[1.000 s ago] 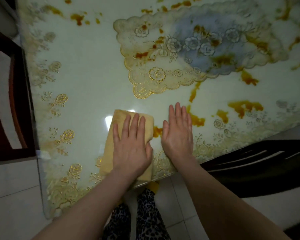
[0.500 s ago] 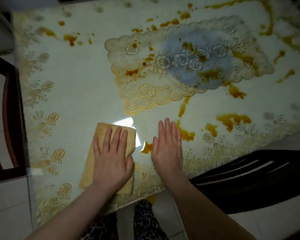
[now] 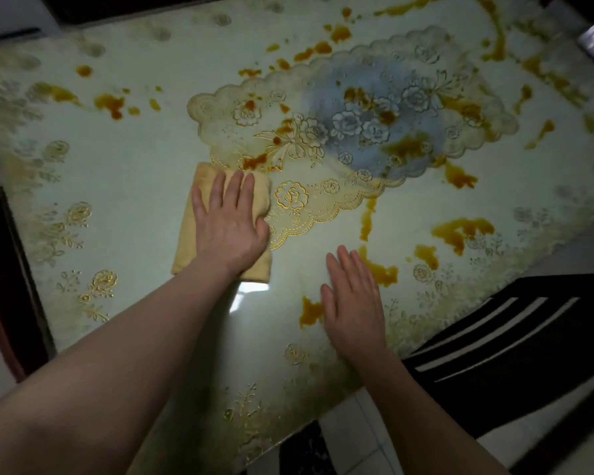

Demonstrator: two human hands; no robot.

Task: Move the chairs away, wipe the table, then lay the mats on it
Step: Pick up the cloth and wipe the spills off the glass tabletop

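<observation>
Yellow cloth [image 3: 220, 228], folded into a thick pad, lies flat on the table [image 3: 124, 173] under the left hand [image 3: 228, 221]. That hand is spread open, palm down, fingers apart and straight, pressing on the cloth and not curled around it. The far end of the cloth touches the scalloped gold edge of the mat [image 3: 350, 132], overlapping its near left corner.

Just right of the cloth and nearer the person, the right hand [image 3: 354, 303] lies palm down on the bare tabletop, fingers together and flat, holding nothing. Beside its thumb sits an orange-brown stain [image 3: 311, 311]; another streak [image 3: 379, 269] shows just beyond its fingertips.

The mat lies across the middle of the table, pale with a bluish centre, printed roses and a lacy gold border. The tabletop is glossy, pale green-white, with gold flower prints along its edges and many more orange-brown blotches scattered over it and over the mat. A bright patch of reflected light sits just behind the near end of the cloth.

At the right, a dark chair [image 3: 501, 341] with slatted back stands against the table's near edge. At the left edge a dark reddish chair [image 3: 0, 269] is partly in view on the pale tiled floor [image 3: 360, 437]
</observation>
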